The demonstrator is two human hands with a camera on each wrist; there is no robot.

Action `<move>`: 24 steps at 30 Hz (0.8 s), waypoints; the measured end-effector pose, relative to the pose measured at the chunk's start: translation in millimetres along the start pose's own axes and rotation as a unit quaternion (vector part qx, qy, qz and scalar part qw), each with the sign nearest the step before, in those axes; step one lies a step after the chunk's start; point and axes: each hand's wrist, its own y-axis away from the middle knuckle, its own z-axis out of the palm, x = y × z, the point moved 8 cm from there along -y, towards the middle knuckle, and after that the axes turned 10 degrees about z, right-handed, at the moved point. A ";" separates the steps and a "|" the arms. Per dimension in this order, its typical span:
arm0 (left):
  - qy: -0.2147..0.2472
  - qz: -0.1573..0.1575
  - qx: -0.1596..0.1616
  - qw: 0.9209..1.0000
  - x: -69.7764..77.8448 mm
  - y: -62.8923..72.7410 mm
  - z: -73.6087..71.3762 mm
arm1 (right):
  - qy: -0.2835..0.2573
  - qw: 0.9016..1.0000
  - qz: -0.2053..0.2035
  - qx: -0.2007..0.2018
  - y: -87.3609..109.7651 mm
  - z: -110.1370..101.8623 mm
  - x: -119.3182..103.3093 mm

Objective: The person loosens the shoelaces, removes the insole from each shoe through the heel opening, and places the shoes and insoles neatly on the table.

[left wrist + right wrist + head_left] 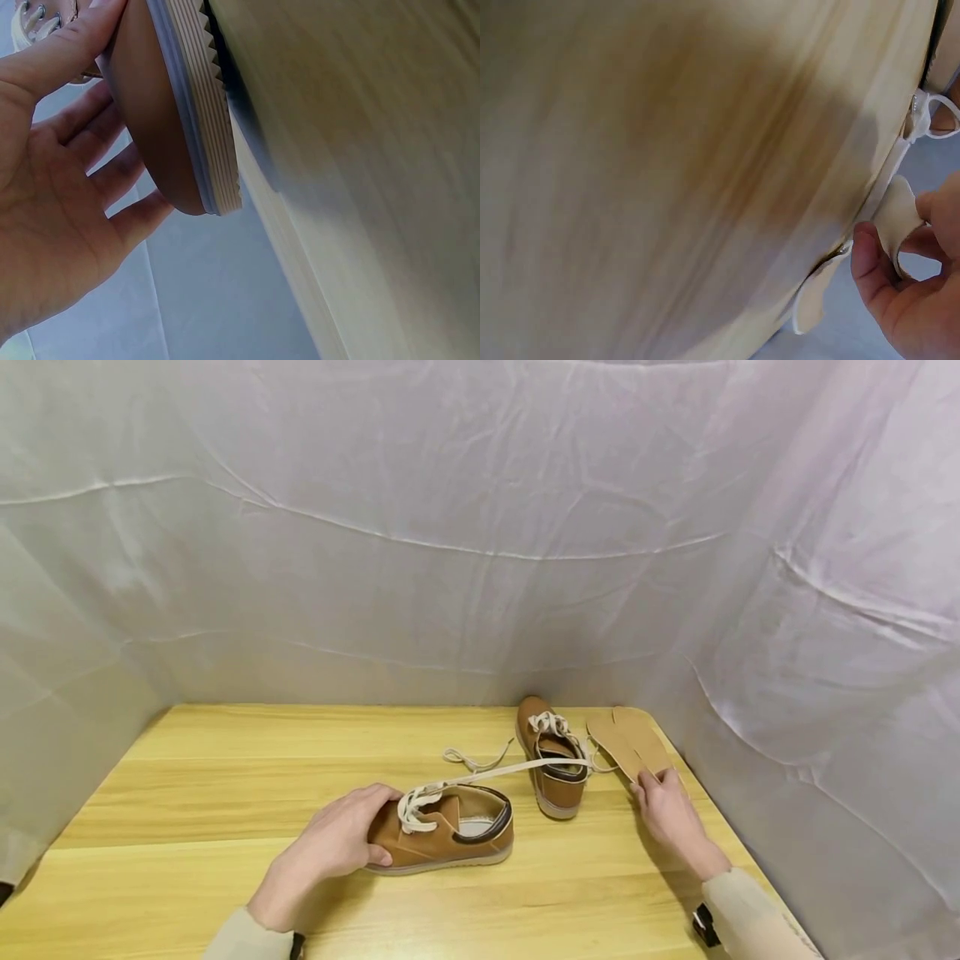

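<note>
A brown lace-up shoe (480, 852) stands on its sole at the middle of the table, its heel to the right. My left hand (341, 831) grips its toe, thumb on the near side and fingers over the far side. In the left wrist view the toe (154, 127) of the shoe sits between thumb and fingers. At the right, my right hand (669, 814) pinches the near end of a tan insole (645, 735), which bends between thumb and fingers in the right wrist view. A second tan insole (609, 735) lies beside it, partly overlapping.
The matching brown shoe (561, 792) stands behind, heel toward me, beside the insoles. A long cream lace (517, 769) runs from the near shoe across it, and a loose loop of lace (453, 755) lies on the wooden table (247, 768). Grey cloth (420, 593) walls surround the table.
</note>
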 end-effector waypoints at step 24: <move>0.002 0.018 -0.001 1.000 1.4 2.1 -0.3 | -0.006 0.997 0.061 -0.043 -6.0 -16.9 -9.3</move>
